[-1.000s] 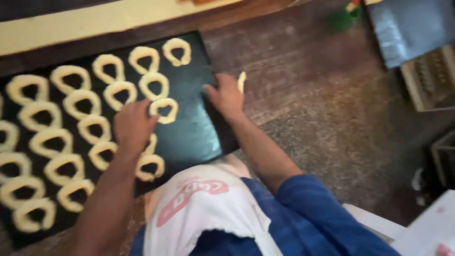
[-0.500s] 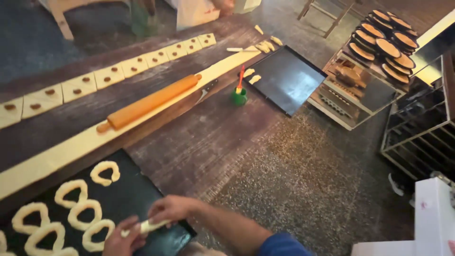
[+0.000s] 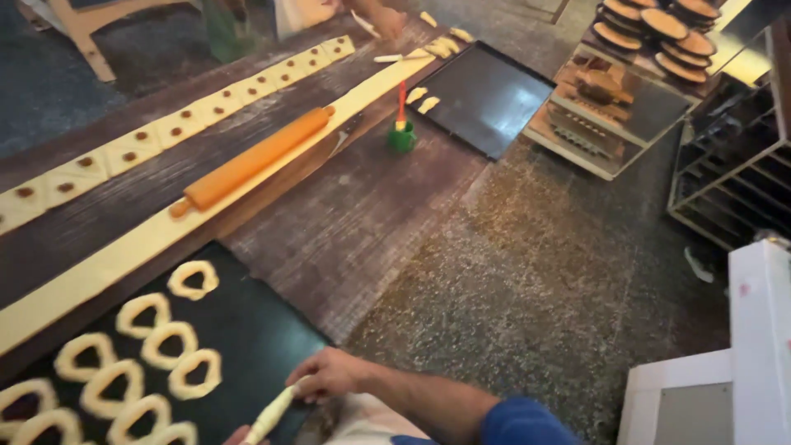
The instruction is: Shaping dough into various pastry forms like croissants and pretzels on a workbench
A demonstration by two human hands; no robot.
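Here the dough rope (image 3: 272, 416) is pinched at both ends, right hand (image 3: 329, 375) closed on its upper end, left hand's fingers (image 3: 237, 434) barely visible, their grip unclear, probably for looping. Beside it, the black tray (image 3: 264, 338) holds dough rings (image 3: 194, 372) on the floured table (image 3: 461, 247).

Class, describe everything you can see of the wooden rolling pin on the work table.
The rolling pin is a long orange-brown cylinder that looks like smooth wood, with a small rounded handle at each end. It lies flat and diagonal, lower-left end toward the camera, resting on the long pale dough strip that runs along the dark wooden table. No hand touches it. A green cup stands apart beyond its upper end.
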